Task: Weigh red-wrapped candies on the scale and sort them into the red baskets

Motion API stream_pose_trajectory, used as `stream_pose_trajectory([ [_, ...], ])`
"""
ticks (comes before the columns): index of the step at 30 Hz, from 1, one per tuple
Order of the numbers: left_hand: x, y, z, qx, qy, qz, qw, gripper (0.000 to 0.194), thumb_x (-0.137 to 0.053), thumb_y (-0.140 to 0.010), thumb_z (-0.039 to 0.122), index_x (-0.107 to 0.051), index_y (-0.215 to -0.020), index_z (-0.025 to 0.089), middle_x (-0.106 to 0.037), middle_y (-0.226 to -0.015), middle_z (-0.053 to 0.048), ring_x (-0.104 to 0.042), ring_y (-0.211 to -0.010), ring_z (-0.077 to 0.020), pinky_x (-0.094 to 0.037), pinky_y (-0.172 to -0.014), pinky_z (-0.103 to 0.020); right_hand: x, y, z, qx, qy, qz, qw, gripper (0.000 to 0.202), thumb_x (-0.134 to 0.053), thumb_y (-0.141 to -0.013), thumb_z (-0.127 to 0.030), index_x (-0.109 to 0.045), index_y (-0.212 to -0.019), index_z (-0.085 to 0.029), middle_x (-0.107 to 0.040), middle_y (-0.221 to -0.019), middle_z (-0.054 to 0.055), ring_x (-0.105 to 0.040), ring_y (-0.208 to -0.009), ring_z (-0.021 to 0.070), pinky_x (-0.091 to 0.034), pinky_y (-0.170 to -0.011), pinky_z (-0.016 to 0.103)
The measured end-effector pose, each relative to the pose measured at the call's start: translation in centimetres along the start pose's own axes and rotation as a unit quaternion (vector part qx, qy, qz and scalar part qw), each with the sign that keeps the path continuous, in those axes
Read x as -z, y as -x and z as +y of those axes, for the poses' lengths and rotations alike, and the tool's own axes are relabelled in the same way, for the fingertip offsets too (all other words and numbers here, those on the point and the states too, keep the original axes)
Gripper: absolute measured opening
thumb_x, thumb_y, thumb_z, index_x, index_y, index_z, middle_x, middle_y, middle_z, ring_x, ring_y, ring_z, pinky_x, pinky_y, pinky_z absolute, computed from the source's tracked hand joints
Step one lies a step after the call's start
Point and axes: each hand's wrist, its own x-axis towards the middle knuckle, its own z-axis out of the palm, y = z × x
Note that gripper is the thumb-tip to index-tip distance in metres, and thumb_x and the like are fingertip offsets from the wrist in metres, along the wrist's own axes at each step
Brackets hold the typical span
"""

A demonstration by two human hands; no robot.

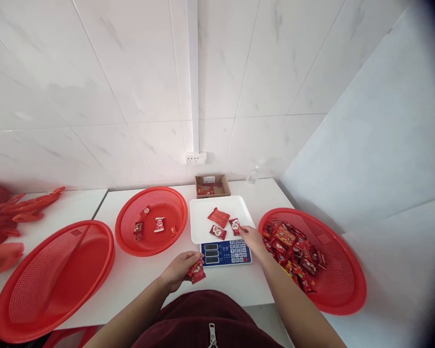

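My left hand (179, 270), in front of the scale, is closed round red wrapped packets (197, 272); how many is hidden. On the white pan of the digital scale (203, 205) my right hand (251, 238) pinches the edge of a red-and-white packet (235, 225). Beside it on the pan lie a plain red packet (218, 217) and another red-and-white packet (218, 232). The scale's blue panel (226, 253) faces me, its displays too dark to read.
To the right stands a red basket (348, 270) heaped with red packets (293, 251). A red basket (121, 222) at left holds several packets; another red basket (105, 241) sits nearer. Behind the scale are a cardboard box (223, 186) and a clear plastic item (253, 175). Red bags (18, 212) lie far left.
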Motion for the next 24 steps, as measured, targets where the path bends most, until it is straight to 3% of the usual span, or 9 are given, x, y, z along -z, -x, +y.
stream_pose_trajectory([
  [3,0.5,0.2,-0.2,0.004,0.009,0.015,1.000,0.065,-0.072,-0.055,0.062,-0.059,-0.098,0.015,-0.062,-0.085,-0.002,-0.049,-0.057,-0.0069,-0.032,-0.052,-0.022,-1.4,0.3,-0.5,0.086,0.097,0.038,0.991,0.045,-0.050,-0.081,-0.029,-0.056,-0.124,-0.018,-0.055,-0.128,0.013,-0.048,-0.119,0.0262,-0.039,-0.096,0.037],
  [6,1.0,0.3,-0.4,0.001,0.014,0.024,1.000,0.065,-0.071,-0.055,0.063,-0.059,-0.098,0.015,-0.062,-0.085,-0.002,-0.050,-0.057,-0.0070,-0.032,-0.051,-0.021,-2.9,1.1,-1.4,0.160,0.184,0.015,0.970,0.051,-0.049,-0.082,-0.029,-0.047,-0.133,-0.022,-0.041,-0.141,0.010,-0.038,-0.129,0.0257,-0.035,-0.102,0.037],
  [9,1.3,0.4,-0.5,-0.003,0.017,0.027,0.999,0.063,-0.071,-0.057,0.062,-0.058,-0.098,0.016,-0.062,-0.085,-0.002,-0.049,-0.056,-0.0063,-0.032,-0.051,-0.021,-4.0,1.5,-2.5,0.189,0.240,-0.020,0.952,0.052,-0.051,-0.082,-0.026,-0.046,-0.134,-0.023,-0.034,-0.146,0.010,-0.034,-0.131,0.0274,-0.034,-0.103,0.038],
  [13,1.3,0.6,-0.3,-0.004,0.023,0.035,0.999,0.060,-0.071,-0.057,0.061,-0.058,-0.096,0.017,-0.062,-0.086,-0.001,-0.049,-0.056,-0.0061,-0.031,-0.050,-0.021,-5.0,0.9,-4.3,0.183,0.283,-0.040,0.941,0.050,-0.051,-0.083,-0.023,-0.049,-0.133,-0.027,-0.035,-0.147,0.009,-0.035,-0.130,0.0282,-0.034,-0.102,0.038],
  [19,1.2,0.7,0.3,-0.003,0.034,0.036,0.999,0.052,-0.071,-0.062,0.053,-0.057,-0.097,0.017,-0.062,-0.088,-0.002,-0.053,-0.059,-0.0078,-0.034,-0.053,-0.022,-5.4,-0.9,-5.8,0.154,0.285,-0.040,0.945,0.049,-0.051,-0.084,-0.024,-0.049,-0.132,-0.028,-0.036,-0.146,0.009,-0.034,-0.131,0.0293,-0.036,-0.100,0.040],
  [22,1.2,0.6,0.7,-0.014,0.082,0.021,0.996,0.048,-0.074,-0.063,0.039,-0.055,-0.102,0.020,-0.062,-0.094,-0.002,-0.058,-0.068,-0.0109,-0.041,-0.061,-0.025,-5.2,0.1,-6.1,0.174,0.223,-0.013,0.959,0.046,-0.051,-0.083,-0.024,-0.053,-0.129,-0.023,-0.037,-0.145,0.010,-0.032,-0.133,0.0288,-0.032,-0.104,0.041],
  [24,1.2,0.4,0.8,-0.029,0.122,0.011,0.992,0.051,-0.075,-0.060,0.027,-0.053,-0.106,0.022,-0.060,-0.101,-0.002,-0.061,-0.076,-0.0137,-0.044,-0.070,-0.029,-5.0,1.9,-6.3,0.174,0.126,-0.044,0.976,0.041,-0.049,-0.085,-0.030,-0.056,-0.124,-0.020,-0.046,-0.138,0.013,-0.039,-0.128,0.0272,-0.034,-0.103,0.041],
])
